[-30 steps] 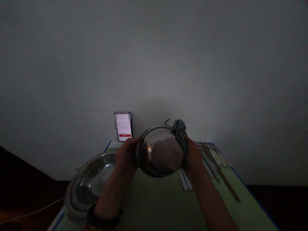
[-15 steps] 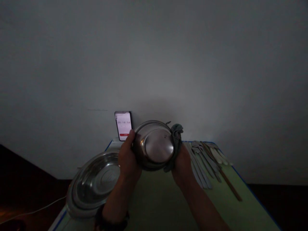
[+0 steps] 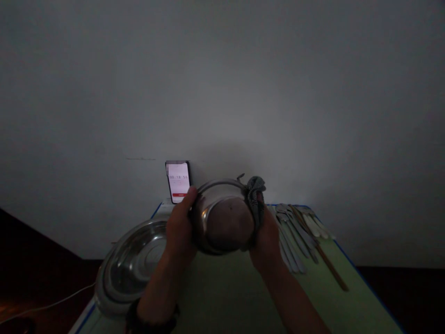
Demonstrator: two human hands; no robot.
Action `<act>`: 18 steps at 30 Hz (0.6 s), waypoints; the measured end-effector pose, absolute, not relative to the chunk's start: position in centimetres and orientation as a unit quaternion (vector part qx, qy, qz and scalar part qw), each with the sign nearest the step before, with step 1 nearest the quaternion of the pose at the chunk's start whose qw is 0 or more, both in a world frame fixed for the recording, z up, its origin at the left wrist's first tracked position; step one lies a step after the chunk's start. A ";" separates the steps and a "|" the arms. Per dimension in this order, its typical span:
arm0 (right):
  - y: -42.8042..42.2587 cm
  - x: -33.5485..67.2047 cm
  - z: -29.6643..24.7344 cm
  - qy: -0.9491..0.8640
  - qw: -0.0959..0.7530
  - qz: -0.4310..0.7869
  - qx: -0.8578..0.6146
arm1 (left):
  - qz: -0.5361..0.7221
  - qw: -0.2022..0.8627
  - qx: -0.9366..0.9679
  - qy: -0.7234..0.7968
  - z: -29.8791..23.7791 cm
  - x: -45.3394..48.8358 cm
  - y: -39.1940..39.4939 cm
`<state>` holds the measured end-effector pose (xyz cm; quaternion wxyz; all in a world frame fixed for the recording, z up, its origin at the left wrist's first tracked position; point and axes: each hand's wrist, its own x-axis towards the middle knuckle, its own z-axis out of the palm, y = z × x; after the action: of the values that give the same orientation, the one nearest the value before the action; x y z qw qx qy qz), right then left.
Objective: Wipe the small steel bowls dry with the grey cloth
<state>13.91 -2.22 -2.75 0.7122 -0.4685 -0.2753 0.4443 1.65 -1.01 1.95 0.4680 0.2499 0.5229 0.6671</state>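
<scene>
Left hand [image 3: 181, 229], right hand [image 3: 267, 239] hold metal bowl [image 3: 227, 220] (right through cloth [image 3: 256, 192]).

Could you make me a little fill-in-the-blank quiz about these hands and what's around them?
1. The left hand and right hand hold a shiny round metal bowl, its flat base turned ____ the camera.
2. A crumpled grey patterned cloth is between the bowl and the ____ hand.
3. A wide silvery metal basin sits on the ____ side of the green tabletop.
4. On the upright black-edged phone, the screen's lower bar is ____.

Missing words: toward; right; left; red.
</scene>
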 end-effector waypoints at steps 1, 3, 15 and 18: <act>-2.3 13.4 -2.9 -0.263 0.727 0.439 -0.459 | 0.684 0.465 0.240 0.508 1.9 1.9 -1.1; -2.3 13.0 -3.0 -0.256 0.744 0.437 -0.436 | 0.701 0.463 0.226 0.492 1.9 2.4 -1.5; -2.2 17.9 -0.8 -0.391 0.633 0.471 -0.474 | 0.538 0.625 0.320 0.466 2.1 0.3 -1.4; -2.2 17.5 -1.4 -0.387 0.636 0.485 -0.458 | 0.567 0.588 0.308 0.489 1.9 0.9 -1.5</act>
<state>17.45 -2.21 -1.39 0.6359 -0.4584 -0.3874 0.4853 0.85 -1.47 1.95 0.5880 0.3075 0.4886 0.5665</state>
